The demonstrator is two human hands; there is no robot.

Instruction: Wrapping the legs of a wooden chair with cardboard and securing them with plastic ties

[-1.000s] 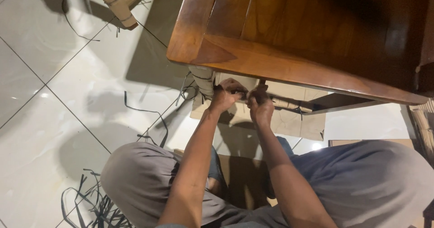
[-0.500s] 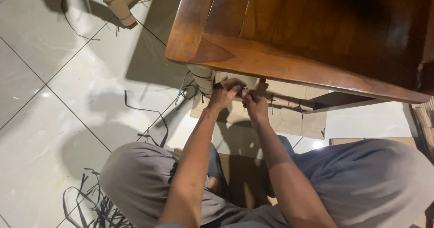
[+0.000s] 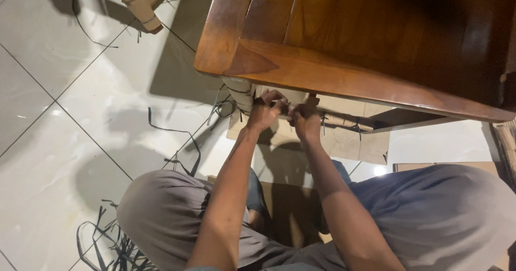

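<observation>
My left hand and my right hand are close together just under the front edge of a dark wooden table. Both pinch a thin dark strap that runs along a paper-wrapped crossbar beneath the table. The left hand sits next to the wrapped table leg, which has dark straps tied round it. The fingertips are partly hidden by the table edge.
A flat piece of cardboard lies on the white tiled floor under the table. Loose dark straps lie at lower left and one strap near the leg. Another wrapped leg stands at top left. My grey-clad knees fill the bottom.
My right hand has shifted slightly left, closer to my left hand. The view has drifted a little; the hands stay on the strap.
</observation>
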